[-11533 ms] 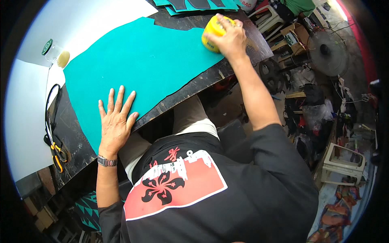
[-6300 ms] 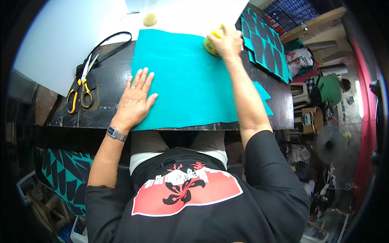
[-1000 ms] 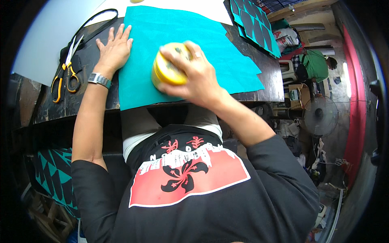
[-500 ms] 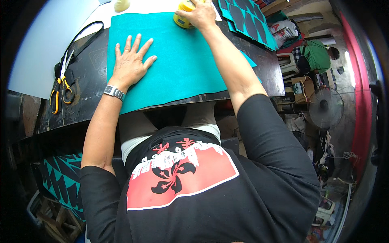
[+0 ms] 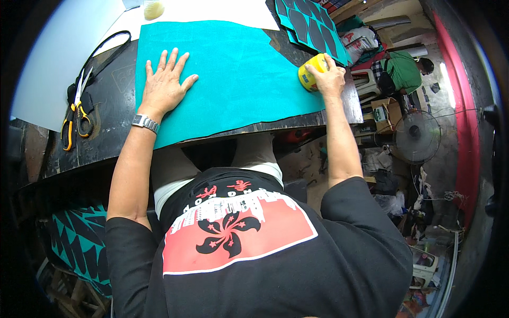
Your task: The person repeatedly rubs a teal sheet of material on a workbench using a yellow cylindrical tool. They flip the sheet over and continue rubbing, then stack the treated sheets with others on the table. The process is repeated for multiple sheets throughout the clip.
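My left hand (image 5: 165, 85): spread flat, pinning teal sheet (image 5: 233, 74) at 10 o'clock | my right hand (image 5: 330, 79): curled round yellow block (image 5: 311, 71) at sheet's 3 o'clock edge | sheet: likely light, limp, creasable; press flat, grasp edges.

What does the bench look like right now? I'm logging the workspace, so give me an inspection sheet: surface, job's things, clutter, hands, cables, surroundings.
Surface: dark worktable, worn, with a white sheet at the far edge.
Job's things: teal sheet lying flat; yellow round tool at its right edge.
Clutter: yellow-handled scissors; black strap; teal-and-black patterned pieces.
Hands: left hand spread flat on the teal sheet; right hand gripping the yellow round tool.
Cables: thin wires on the floor at right.
Surroundings: standing fan, boxes, bags.
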